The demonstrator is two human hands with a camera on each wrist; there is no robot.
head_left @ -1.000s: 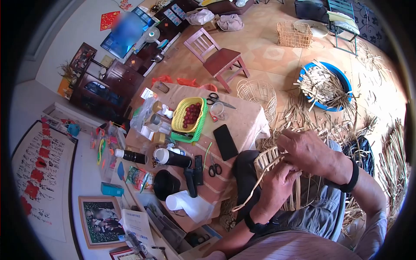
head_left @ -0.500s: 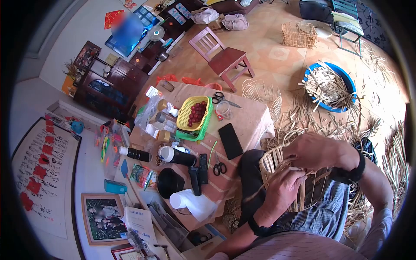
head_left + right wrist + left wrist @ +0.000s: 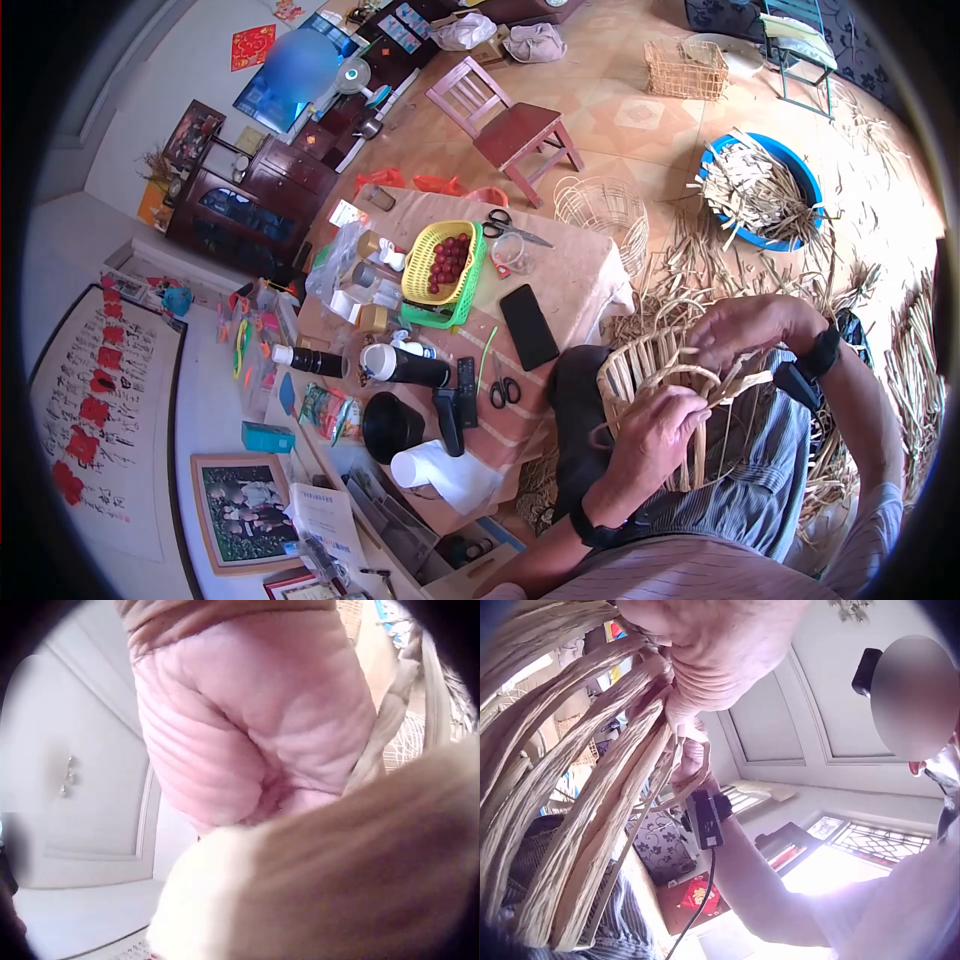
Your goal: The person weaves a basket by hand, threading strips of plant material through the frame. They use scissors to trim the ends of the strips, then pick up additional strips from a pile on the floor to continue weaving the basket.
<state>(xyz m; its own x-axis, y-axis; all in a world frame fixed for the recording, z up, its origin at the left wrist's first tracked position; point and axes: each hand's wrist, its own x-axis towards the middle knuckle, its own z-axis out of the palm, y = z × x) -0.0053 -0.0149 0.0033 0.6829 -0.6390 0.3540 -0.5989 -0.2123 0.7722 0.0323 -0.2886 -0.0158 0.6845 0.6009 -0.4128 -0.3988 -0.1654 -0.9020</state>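
A partly woven piece of pale plant strips [image 3: 628, 372] rests over the person's lap in the head view. The left hand [image 3: 657, 432] pinches strips at its near edge between thumb and fingers; long strips [image 3: 577, 847] run down from that hand [image 3: 712, 652] in the left wrist view. Just beyond and to the right, the right hand [image 3: 752, 328] is bent over the work, its fingertips partly hidden among strips. In the right wrist view the palm of that hand [image 3: 247, 712] fills the middle, with a broad blurred strip [image 3: 352, 862] close in front.
Left of the lap stands a cloth-covered table [image 3: 590, 290] with scissors [image 3: 505, 392], a phone [image 3: 528, 327], a fruit basket [image 3: 437, 262] and bottles. Loose strips litter the floor around a blue tub [image 3: 815, 190]. A wooden chair [image 3: 517, 132] stands beyond the table.
The right hand has moved from close above the left hand to a little farther right, showing more of the woven piece and a broad strip end. The left hand keeps its hold.
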